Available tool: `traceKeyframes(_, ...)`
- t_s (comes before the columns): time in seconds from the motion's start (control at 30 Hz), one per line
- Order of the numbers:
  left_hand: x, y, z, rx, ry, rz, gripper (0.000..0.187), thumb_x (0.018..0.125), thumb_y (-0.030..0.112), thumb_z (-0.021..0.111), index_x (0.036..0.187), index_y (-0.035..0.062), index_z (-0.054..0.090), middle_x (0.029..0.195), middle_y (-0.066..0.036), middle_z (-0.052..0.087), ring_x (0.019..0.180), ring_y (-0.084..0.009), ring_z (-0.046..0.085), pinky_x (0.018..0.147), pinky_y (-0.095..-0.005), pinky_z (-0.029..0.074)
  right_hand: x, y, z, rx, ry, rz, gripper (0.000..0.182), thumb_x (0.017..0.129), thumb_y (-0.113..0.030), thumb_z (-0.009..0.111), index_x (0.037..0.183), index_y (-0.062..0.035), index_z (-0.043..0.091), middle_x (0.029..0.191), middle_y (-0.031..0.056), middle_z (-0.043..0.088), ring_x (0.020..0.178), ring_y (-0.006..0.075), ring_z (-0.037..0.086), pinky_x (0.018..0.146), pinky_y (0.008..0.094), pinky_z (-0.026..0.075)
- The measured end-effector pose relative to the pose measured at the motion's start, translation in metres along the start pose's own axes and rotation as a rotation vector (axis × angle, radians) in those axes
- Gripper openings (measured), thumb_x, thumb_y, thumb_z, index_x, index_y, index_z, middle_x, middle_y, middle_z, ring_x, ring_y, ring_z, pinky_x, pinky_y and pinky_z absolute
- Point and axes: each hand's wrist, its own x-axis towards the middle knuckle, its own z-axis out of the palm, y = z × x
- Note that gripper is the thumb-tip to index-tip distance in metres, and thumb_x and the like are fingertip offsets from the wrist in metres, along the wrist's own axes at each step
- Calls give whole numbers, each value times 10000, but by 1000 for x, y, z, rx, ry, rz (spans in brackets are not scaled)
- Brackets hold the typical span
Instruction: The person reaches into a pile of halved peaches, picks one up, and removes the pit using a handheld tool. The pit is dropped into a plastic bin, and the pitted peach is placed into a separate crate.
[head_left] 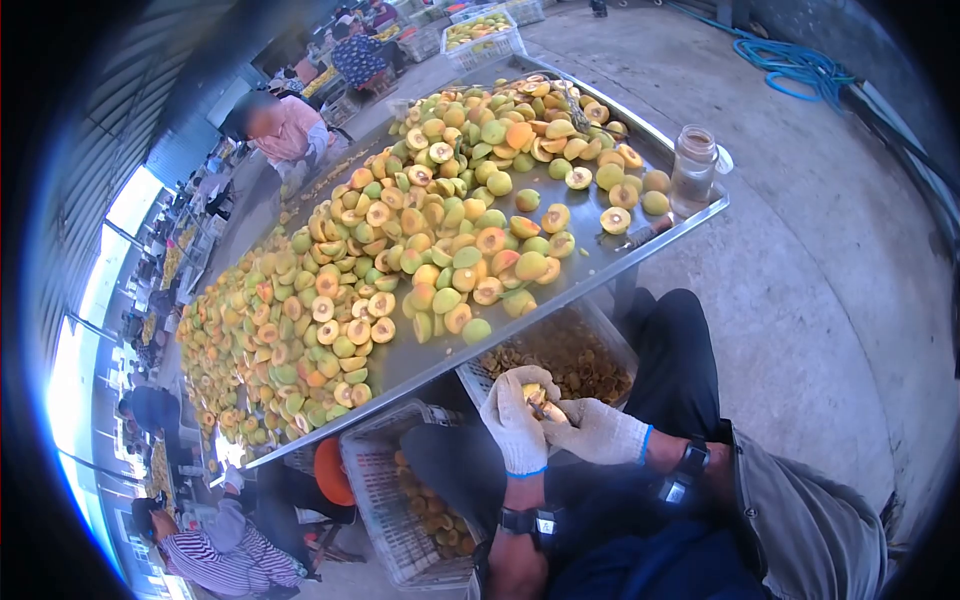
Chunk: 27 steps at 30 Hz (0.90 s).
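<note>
Both my hands wear white knit gloves with blue cuffs and meet above my lap. My left hand (515,425) is closed around a cut yellow peach (538,398), its flesh showing between the fingers. Pressed against the fruit from the other side, my right hand (598,432) has its fingers pinched together; I cannot tell what is in them. Just beyond the hands stands a plastic crate (472,382) holding brown pits and scraps. Above it, a metal table (400,362) carries a large heap of halved peaches (340,290).
A clear jar (692,170) and a small dark-handled tool (645,236) lie near the table's right corner. Left of my knee is a crate (365,490) of peach halves. Several people sit nearby, one in pink (290,130) across the table. A blue hose (800,70) lies coiled on the floor.
</note>
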Motion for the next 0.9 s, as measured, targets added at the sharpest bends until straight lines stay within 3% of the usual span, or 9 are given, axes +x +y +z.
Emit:
traceKeyframes(0.03, 2, -1, -2, 20, -50, 44, 477, 1112, 321, 465, 906, -45, 691, 768, -103, 669, 659, -162, 609, 615, -284, 483, -2, -7, -3, 1, 2, 0, 452, 1026, -440, 601, 1096, -8, 717, 833, 143, 736, 753, 257, 730, 704, 388, 562)
traceKeyframes(0.1, 5, -3, -5, 10, -75, 30, 495, 1114, 332, 464, 894, -48, 694, 773, -111, 677, 648, -169, 617, 604, -288, 489, -6, -28, -13, 36, -156, 292, 350, 1048, -393, 604, 964, -70, 708, 666, -22, 614, 619, 83, 591, 574, 264, 467)
traceKeyframes(0.2, 7, -5, -7, 46, -100, 6, 573, 1108, 406, 436, 864, -43, 697, 751, -119, 682, 624, -174, 623, 592, -290, 489, -11, -40, -15, 113, -183, 322, 387, 1046, -429, 599, 881, -91, 690, 604, -46, 544, 526, 58, 521, 488, 239, 400)
traceKeyframes(0.33, 8, -4, -6, 80, -113, -16, 655, 1100, 487, 407, 852, -43, 700, 711, -121, 677, 617, -176, 628, 585, -287, 484, -10, -30, -11, 153, -189, 350, 413, 1037, -454, 606, 856, -92, 691, 594, -48, 538, 492, 67, 507, 456, 249, 392)
traceKeyframes(0.43, 9, -5, -7, 108, -120, -17, 658, 1097, 490, 409, 856, -46, 704, 697, -122, 673, 616, -179, 631, 579, -291, 487, -6, -20, -6, 0, -55, 121, 422, 1033, -467, 608, 873, -88, 700, 592, -36, 549, 474, 79, 512, 448, 260, 399)
traceKeyframes(0.53, 10, -1, -9, 147, -181, 14, 647, 1094, 480, 419, 853, -45, 710, 696, -124, 673, 613, -179, 630, 582, -290, 490, -10, -33, -14, 186, -230, 374, 419, 1036, -461, 602, 921, -74, 714, 615, -14, 583, 499, 95, 540, 484, 274, 421)
traceKeyframes(0.73, 7, -3, -9, 123, -134, -23, 592, 1093, 427, 454, 840, -39, 718, 701, -118, 677, 617, -169, 630, 585, -276, 485, -5, -16, -4, -83, 0, -33, 432, 1028, -499, 600, 871, -104, 677, 593, -44, 526, 482, 85, 520, 453, 259, 408)
traceKeyframes(0.8, 6, -5, -13, 153, -160, -4, 562, 1106, 383, 458, 856, -47, 721, 754, -115, 696, 636, -168, 641, 602, -288, 500, -9, -30, -14, 79, -211, 346, 435, 1023, -511, 599, 825, -126, 638, 596, -57, 503, 478, 73, 505, 433, 247, 396)
traceKeyframes(0.9, 7, -4, -18, 190, -212, 12, 525, 1116, 338, 471, 875, -55, 723, 819, -108, 719, 680, -164, 656, 639, -302, 519, -8, -32, -17, 113, -267, 374, 399, 1024, -498, 602, 837, -145, 620, 609, -67, 498, 469, 55, 472, 424, 233, 372)
